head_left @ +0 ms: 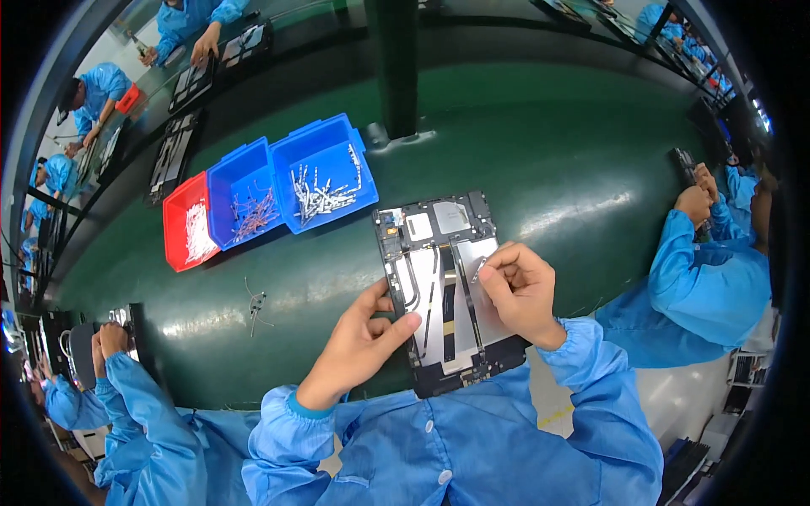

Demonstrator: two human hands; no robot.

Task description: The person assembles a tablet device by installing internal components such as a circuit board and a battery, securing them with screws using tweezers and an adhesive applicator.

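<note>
An opened tablet (458,325), its silver inside and black cables exposed, lies tilted at the table's near edge in front of me. My left hand (359,337) grips its left edge, with the thumb over the frame and the other fingers at the side and partly hidden. Over the right side of the tablet, my right hand (523,291) pinches a small silvery strip (479,269) between thumb and forefinger. The strip is too small to tell its exact kind, and my fingertips cover part of it.
Beyond my left hand stand a red bin (173,228) of white strips, a blue bin (221,181) of thin reddish wires and another blue bin (316,148) of silvery strips. A small wire piece (256,305) lies on the green table (540,135). A green post (396,76) rises behind; co-workers sit around.
</note>
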